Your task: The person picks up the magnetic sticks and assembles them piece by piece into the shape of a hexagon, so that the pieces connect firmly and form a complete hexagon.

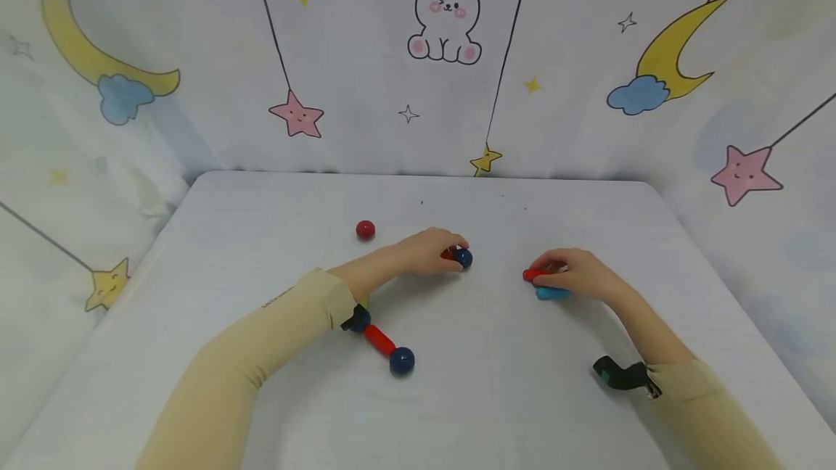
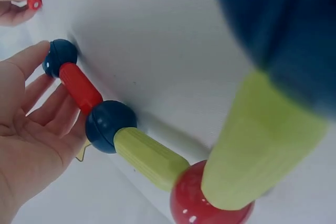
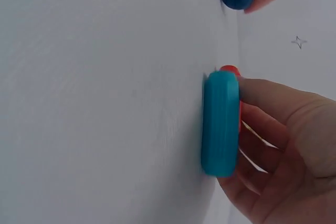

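Note:
My left hand [image 1: 431, 251] holds a dark blue ball [image 2: 60, 57] between thumb and fingers, at one end of a chain of magnetic balls and rods. A red rod [image 2: 81, 87] joins that ball to a second dark blue ball [image 2: 110, 126], followed by a yellow-green rod [image 2: 149, 156] and a red ball [image 2: 202, 195]. To the right, my right hand [image 1: 578, 273] pinches a loose red rod [image 1: 530, 275] by the table surface. A light blue rod [image 3: 220, 124] lies beside it on the near side, overlapping the thumb tip in the right wrist view.
Past the red ball, the chain bends toward me under the left forearm. Another red rod [image 1: 379, 340] and an end ball of dark blue [image 1: 401, 361] show on the white table [image 1: 470, 397]. A patterned cloth [image 1: 366, 56] surrounds the table's back and sides.

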Tool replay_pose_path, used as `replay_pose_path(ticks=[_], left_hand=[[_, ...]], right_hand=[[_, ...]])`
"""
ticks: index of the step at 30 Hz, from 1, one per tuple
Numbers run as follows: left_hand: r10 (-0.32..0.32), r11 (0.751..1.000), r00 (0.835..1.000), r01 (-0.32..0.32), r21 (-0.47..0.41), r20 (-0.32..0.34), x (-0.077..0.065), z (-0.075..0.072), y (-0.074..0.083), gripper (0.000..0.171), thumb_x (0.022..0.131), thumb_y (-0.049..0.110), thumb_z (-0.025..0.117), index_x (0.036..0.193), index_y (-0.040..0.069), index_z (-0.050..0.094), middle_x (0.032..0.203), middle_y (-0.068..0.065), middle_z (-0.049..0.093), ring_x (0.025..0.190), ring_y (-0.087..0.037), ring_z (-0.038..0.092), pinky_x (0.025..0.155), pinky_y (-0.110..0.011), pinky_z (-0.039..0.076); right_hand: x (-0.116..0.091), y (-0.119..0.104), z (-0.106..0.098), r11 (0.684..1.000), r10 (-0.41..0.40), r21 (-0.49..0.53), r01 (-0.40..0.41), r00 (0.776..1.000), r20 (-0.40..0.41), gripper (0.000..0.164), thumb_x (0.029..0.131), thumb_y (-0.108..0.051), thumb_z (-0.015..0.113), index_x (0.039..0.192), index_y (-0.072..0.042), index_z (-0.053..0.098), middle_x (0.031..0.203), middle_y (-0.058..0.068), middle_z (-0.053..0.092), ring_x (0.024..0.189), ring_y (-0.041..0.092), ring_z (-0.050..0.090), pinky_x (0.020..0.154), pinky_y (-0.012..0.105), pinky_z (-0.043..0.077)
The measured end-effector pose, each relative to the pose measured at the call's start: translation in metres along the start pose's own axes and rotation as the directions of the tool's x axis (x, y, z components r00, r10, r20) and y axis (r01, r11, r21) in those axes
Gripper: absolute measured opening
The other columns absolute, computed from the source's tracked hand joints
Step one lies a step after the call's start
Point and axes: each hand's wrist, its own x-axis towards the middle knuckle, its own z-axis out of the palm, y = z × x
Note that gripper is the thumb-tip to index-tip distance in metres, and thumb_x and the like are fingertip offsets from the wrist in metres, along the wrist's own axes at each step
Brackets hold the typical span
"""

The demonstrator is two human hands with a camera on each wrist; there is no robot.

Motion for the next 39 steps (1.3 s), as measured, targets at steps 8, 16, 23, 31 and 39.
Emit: replay_pose_path(ticks=[8, 16, 23, 31, 39], left_hand=[[-0.005, 1.000, 1.000, 0.005, -0.003, -0.020, -0.005, 0.002, 0.002, 0.043, 0.098, 0.021, 0.060, 0.139, 0.014, 0.052, 0.128, -0.008, 0.058, 0.114, -0.021, 0.051, 0.099, -0.033, 0.043], [0.029, 1.000, 0.998, -0.030, -0.010, -0.050, -0.007, 0.007, -0.004, 0.041, 0.097, 0.016, 0.061, 0.138, 0.012, 0.054, 0.123, -0.008, 0.061, 0.109, -0.020, 0.053, 0.098, -0.033, 0.043], [0.040, 0.999, 0.997, -0.042, -0.027, -0.069, -0.010, 0.008, -0.010, 0.041, 0.097, 0.013, 0.061, 0.137, 0.010, 0.054, 0.121, -0.008, 0.062, 0.106, -0.020, 0.055, 0.098, -0.032, 0.044], [0.020, 0.999, 0.998, -0.022, -0.045, -0.060, -0.015, 0.005, -0.012, 0.041, 0.097, 0.013, 0.061, 0.137, 0.009, 0.054, 0.121, -0.008, 0.062, 0.106, -0.020, 0.054, 0.097, -0.031, 0.044], [-0.012, 1.000, 1.000, 0.012, 0.017, -0.013, -0.022, -0.007, -0.004, 0.047, 0.096, 0.025, 0.062, 0.139, 0.009, 0.052, 0.131, -0.008, 0.057, 0.116, -0.021, 0.052, 0.098, -0.035, 0.044]], right_hand=[[0.031, -0.028, 0.027, 0.994, -0.107, 0.001, 0.107, 0.994, 0.002, 0.019, 0.088, -0.016, 0.073, 0.105, -0.010, 0.070, 0.098, 0.002, 0.067, 0.088, 0.020, 0.058, 0.075, 0.034, 0.050], [0.050, -0.046, 0.044, 0.982, -0.184, 0.027, 0.184, 0.983, -0.012, 0.022, 0.087, -0.011, 0.073, 0.108, -0.008, 0.069, 0.095, 0.002, 0.066, 0.089, 0.020, 0.059, 0.080, 0.035, 0.051], [0.052, -0.050, 0.046, 0.980, -0.192, 0.043, 0.193, 0.981, -0.039, 0.023, 0.088, -0.010, 0.071, 0.111, -0.007, 0.069, 0.100, 0.006, 0.067, 0.093, 0.024, 0.063, 0.080, 0.039, 0.053], [0.054, -0.052, 0.046, 0.976, -0.201, 0.071, 0.204, 0.978, -0.044, 0.024, 0.089, -0.011, 0.071, 0.113, -0.007, 0.069, 0.105, 0.009, 0.067, 0.099, 0.028, 0.064, 0.082, 0.042, 0.054], [0.055, -0.057, 0.051, 0.972, -0.203, 0.111, 0.205, 0.979, -0.025, 0.027, 0.089, -0.011, 0.071, 0.115, -0.007, 0.067, 0.110, 0.008, 0.067, 0.103, 0.025, 0.063, 0.089, 0.042, 0.051]])
